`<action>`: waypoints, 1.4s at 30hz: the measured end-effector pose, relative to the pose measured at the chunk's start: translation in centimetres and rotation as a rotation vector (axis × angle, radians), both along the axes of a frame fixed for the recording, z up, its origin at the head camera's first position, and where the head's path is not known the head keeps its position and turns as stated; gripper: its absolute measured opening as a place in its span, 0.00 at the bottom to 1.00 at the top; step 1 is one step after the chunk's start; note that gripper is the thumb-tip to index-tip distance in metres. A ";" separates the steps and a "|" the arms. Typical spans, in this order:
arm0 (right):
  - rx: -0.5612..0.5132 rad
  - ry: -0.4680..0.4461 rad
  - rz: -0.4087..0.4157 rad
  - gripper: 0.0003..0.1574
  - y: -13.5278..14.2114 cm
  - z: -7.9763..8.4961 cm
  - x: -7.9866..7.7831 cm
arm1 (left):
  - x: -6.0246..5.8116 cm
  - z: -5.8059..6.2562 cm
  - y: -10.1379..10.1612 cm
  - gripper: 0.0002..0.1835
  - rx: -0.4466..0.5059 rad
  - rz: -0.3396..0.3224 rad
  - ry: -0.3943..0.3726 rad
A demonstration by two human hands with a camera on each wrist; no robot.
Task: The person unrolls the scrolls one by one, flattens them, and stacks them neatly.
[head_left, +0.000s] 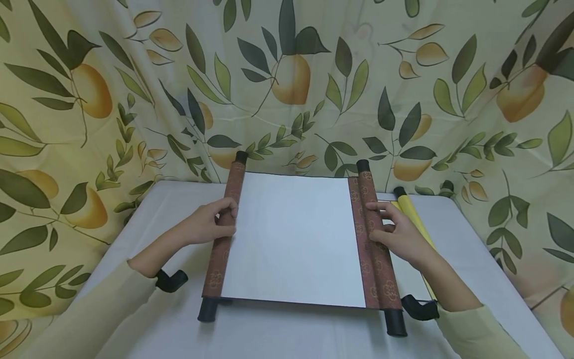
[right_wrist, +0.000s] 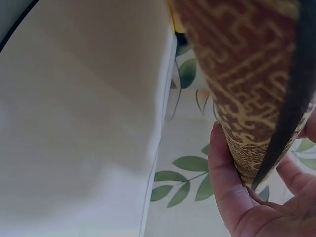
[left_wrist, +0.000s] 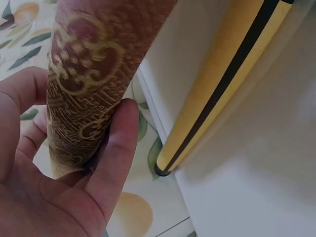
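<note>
A scroll (head_left: 296,239) with a blank white sheet and reddish-brown patterned edges is spread partly open over the table in the head view, its rollers ending in black knobs. My left hand (head_left: 204,224) grips the left roller (head_left: 216,264) about halfway along, thumb toward the sheet. Gold motifs on that patterned roll (left_wrist: 91,74) show up close in the left wrist view, with fingers on both sides. On the other side, my right hand (head_left: 401,234) holds the right roller (head_left: 387,279) between thumb and fingers. In the right wrist view a dark band runs along the patterned roll (right_wrist: 242,84).
Behind my right hand, a yellow scroll (head_left: 414,217) with a black end lies on the white-covered table (head_left: 179,319). A curtain (head_left: 296,124) printed with fruit and leaves hangs behind the table's back edge. Black straps (head_left: 172,280) sit at both wrists.
</note>
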State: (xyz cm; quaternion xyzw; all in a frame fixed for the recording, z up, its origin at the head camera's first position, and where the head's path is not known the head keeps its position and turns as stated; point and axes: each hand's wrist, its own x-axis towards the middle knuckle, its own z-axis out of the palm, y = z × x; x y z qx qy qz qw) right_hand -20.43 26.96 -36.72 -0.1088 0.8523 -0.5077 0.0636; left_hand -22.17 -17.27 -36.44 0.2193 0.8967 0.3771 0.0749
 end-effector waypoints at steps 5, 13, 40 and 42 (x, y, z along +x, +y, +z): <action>0.005 0.000 -0.001 0.40 0.2 -0.2 -0.1 | 0.0 0.0 -0.3 0.09 -0.007 0.006 0.012; 0.034 -0.003 -0.028 0.39 0.8 -0.4 -0.1 | -0.3 -0.4 -0.8 0.12 -0.020 0.024 0.045; 0.075 -0.003 -0.036 0.40 1.1 -0.1 0.5 | -0.2 -0.3 -2.3 0.06 -0.064 0.029 0.074; 0.082 -0.002 -0.041 0.40 1.1 -0.2 0.5 | -0.2 -0.3 -2.4 0.04 -0.071 0.021 0.085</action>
